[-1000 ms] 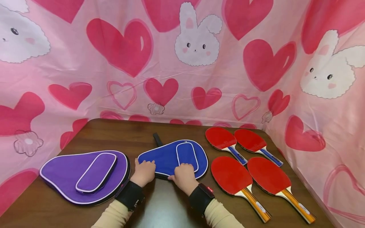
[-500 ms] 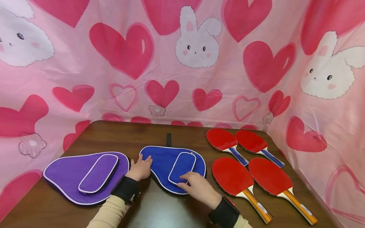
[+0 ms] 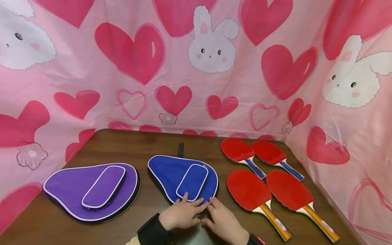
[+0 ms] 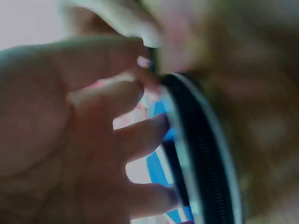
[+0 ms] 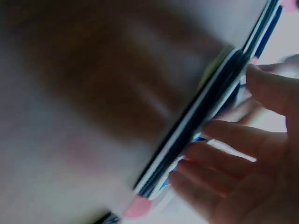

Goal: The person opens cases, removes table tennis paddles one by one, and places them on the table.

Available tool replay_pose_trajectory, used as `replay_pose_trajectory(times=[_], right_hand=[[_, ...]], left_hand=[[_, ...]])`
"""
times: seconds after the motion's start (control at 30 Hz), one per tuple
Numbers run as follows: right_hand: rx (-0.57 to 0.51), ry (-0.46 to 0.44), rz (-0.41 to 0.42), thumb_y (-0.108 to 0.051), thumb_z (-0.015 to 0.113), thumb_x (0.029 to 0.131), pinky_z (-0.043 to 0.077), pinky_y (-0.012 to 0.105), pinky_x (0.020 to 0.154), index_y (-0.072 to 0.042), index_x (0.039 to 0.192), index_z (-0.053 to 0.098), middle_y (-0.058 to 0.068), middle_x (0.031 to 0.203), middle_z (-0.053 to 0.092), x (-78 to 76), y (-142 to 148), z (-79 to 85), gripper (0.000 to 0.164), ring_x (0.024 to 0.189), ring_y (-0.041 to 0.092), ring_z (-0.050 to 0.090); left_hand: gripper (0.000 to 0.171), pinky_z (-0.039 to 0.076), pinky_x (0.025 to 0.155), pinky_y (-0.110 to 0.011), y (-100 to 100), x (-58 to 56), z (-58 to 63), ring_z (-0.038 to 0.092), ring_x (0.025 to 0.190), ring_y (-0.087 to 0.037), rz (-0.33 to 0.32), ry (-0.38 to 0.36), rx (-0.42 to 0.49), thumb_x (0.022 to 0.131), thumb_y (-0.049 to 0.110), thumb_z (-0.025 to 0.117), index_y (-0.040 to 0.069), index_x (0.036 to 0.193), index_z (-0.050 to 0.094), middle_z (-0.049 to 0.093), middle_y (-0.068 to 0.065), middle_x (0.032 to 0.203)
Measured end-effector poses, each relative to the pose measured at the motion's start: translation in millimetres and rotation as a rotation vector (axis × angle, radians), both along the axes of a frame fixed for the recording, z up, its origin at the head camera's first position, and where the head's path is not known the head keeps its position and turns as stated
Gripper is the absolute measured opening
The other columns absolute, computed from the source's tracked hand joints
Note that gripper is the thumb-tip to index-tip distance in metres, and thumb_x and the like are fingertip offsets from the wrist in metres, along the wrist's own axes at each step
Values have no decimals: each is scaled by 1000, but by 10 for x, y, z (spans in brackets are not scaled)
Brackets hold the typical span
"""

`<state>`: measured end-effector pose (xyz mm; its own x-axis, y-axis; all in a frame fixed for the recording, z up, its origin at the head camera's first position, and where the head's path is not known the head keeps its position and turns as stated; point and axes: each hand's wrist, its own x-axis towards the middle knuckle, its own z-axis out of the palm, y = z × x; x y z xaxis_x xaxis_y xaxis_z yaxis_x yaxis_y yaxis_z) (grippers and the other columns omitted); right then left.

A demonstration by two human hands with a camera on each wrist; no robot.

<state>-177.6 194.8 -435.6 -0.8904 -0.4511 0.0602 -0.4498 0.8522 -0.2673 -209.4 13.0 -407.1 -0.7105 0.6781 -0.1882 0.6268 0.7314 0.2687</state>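
A blue table tennis bat case with white piping and a small front pocket lies flat on the table, its rounded end towards the near right. My left hand rests its spread fingers on the case's near edge, by the pocket's lower end. Close beside it, my right hand touches the same edge with fingers extended, and the fingertips of both hands nearly meet. In the left wrist view the fingers lie along the black zip side of the case. The right wrist view shows the fingers at that rim too.
A purple bat case lies on the left of the brown table. Several red bats, such as one with an orange-striped handle, lie at the right. A black strap sticks out behind the blue case. Patterned cloth surrounds the table.
The blue case has turned, its rounded end swinging nearer, and its strap now points straight back. My left hand has moved from the narrow end rightward to the near edge, beside my right hand.
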Motion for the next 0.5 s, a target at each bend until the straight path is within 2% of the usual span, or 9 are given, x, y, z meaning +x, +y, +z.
replay_pose_trajectory(times=[0.1,0.2,0.37,0.5], right_hand=[[35,18,-2,-32,75,84,47,47,94,7,119,65,24,126,59,-31,-102,26,53,120,38,54],[47,-29,-11,-31,75,84,45,47,96,9,123,62,25,128,57,-115,-182,78,57,123,39,52],[49,-86,-30,-30,76,84,45,48,96,10,129,56,28,134,52,-325,-314,118,64,124,40,51],[25,-139,-57,-30,75,85,45,47,97,10,135,50,28,142,44,-523,-422,121,69,126,39,49]], left_hand=[[49,40,93,-65,36,-36,-54,39,130,-50,45,38,-27,91,31,65,25,139,55,52,6,141],[47,38,92,-68,19,-121,-72,37,130,-53,85,51,-12,91,27,66,19,137,59,55,2,138],[44,34,91,-73,-42,-310,-58,34,128,-58,134,37,24,92,24,65,12,134,60,56,-6,137],[44,32,94,-72,-106,-503,-8,31,130,-58,174,12,-10,93,24,63,11,135,59,53,-8,140]])
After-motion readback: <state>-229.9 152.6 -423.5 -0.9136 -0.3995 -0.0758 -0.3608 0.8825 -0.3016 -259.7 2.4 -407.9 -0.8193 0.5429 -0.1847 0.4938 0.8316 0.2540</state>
